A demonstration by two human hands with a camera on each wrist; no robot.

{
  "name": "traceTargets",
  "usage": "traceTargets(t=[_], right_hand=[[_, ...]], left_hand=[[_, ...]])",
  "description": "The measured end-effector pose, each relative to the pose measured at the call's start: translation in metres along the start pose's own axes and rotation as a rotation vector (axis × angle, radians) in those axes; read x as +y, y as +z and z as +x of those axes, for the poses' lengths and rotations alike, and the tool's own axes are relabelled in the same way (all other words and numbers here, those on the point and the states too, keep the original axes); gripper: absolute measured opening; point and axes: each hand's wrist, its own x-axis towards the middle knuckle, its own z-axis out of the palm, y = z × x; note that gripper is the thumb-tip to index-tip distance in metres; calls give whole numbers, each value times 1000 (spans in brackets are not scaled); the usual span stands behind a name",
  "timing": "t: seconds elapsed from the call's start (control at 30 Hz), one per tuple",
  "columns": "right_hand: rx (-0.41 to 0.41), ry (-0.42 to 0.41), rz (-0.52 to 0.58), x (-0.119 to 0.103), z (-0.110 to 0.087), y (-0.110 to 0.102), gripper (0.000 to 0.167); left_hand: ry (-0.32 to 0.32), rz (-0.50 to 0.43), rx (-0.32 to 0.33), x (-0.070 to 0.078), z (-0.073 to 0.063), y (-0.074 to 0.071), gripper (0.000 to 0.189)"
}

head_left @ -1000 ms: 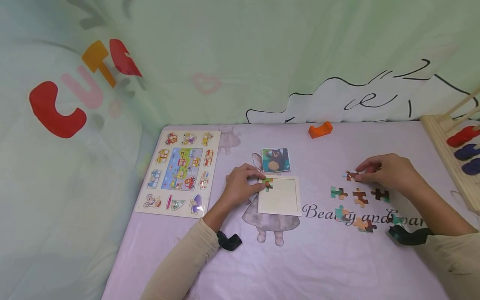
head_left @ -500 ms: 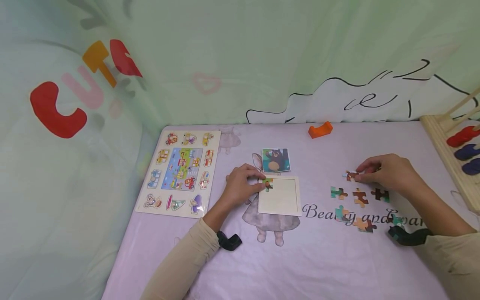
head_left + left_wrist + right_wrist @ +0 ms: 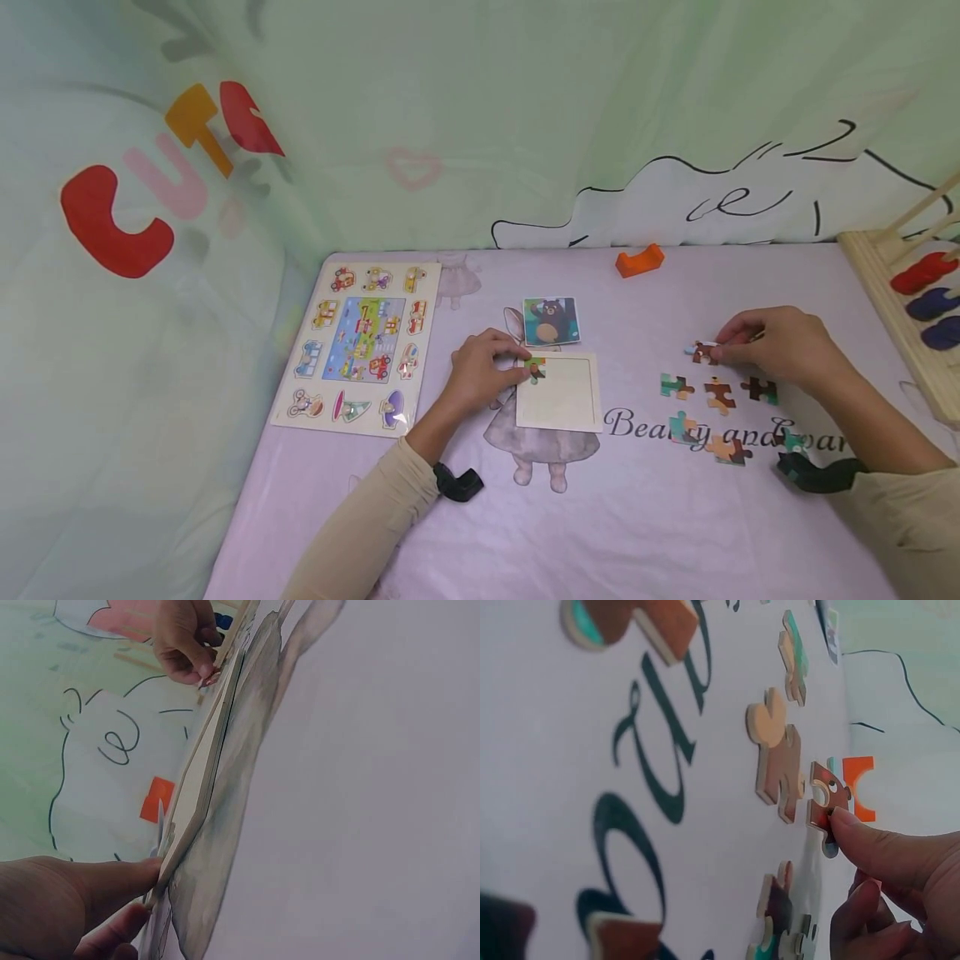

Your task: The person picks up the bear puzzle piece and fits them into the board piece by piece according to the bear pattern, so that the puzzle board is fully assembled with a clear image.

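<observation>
My left hand (image 3: 483,371) grips the left edge of a pale wooden puzzle tray (image 3: 558,404), thumb and fingers near its upper corner. One green-and-brown puzzle piece (image 3: 536,367) lies in that corner of the tray. To the right, my right hand (image 3: 776,346) pinches a puzzle piece with a bear's face (image 3: 827,796) between thumb and fingers. In the right wrist view this piece stands tilted, close to the cloth. Several loose pieces lie below the hand, among them a brown-and-tan piece (image 3: 720,395) and a green one (image 3: 677,386).
A bear picture card (image 3: 552,321) lies just above the tray. At the left is a vehicle puzzle board (image 3: 431,312). An orange block (image 3: 641,261) sits near the back wall, and a wooden bead frame (image 3: 885,300) stands at the right edge.
The bear-face piece and my right fingertips have shifted very slightly. My left hand keeps its place on the tray.
</observation>
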Motion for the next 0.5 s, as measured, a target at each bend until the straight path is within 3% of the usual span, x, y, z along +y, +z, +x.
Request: traceTargets(t=[0.5], right_hand=[[-19,-4,16,-5,-3,-6,29]], left_hand=[[5,9,6,-1,1,1,17]])
